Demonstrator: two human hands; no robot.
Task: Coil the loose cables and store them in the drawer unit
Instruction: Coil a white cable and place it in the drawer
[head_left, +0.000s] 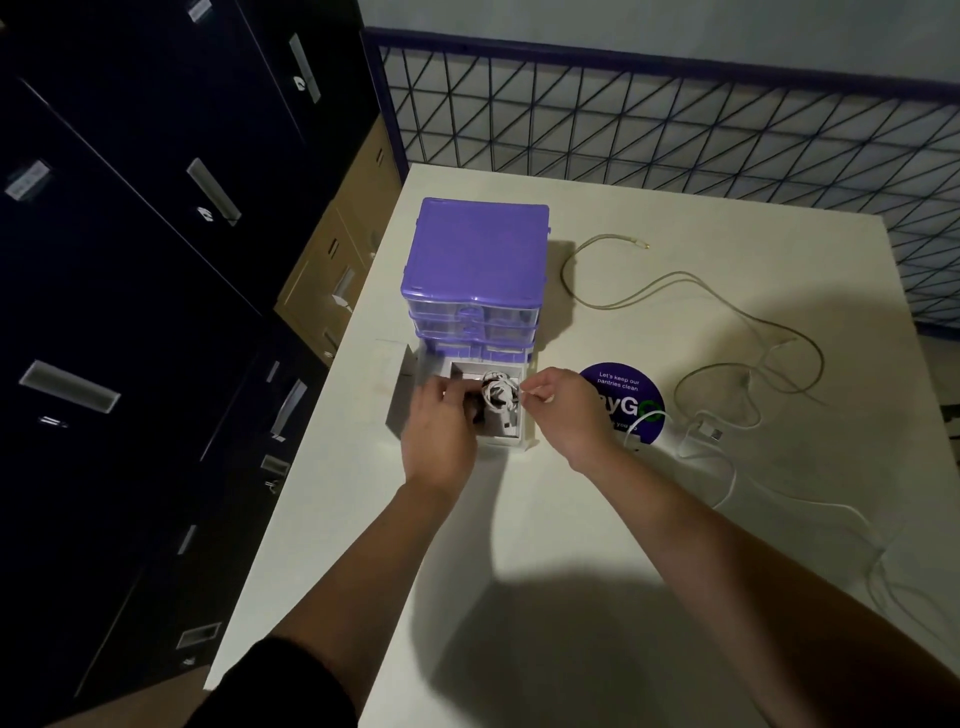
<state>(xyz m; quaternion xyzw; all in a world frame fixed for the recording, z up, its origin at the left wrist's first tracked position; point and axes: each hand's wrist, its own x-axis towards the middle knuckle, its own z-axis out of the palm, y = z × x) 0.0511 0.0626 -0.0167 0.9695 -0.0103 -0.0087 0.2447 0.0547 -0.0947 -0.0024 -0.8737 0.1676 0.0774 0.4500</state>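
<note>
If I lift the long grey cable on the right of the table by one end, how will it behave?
The grey cable lies in loose curves, so it is probably floppy and will hang and trail. It looks thin, so likely light. It seems to cross the white cable, so it may drag or snag that.

Purple drawer unit (475, 254), bottom drawer (511, 439) open, coiled white cable (500, 394) inside, loose cables (727, 332) beside
</note>
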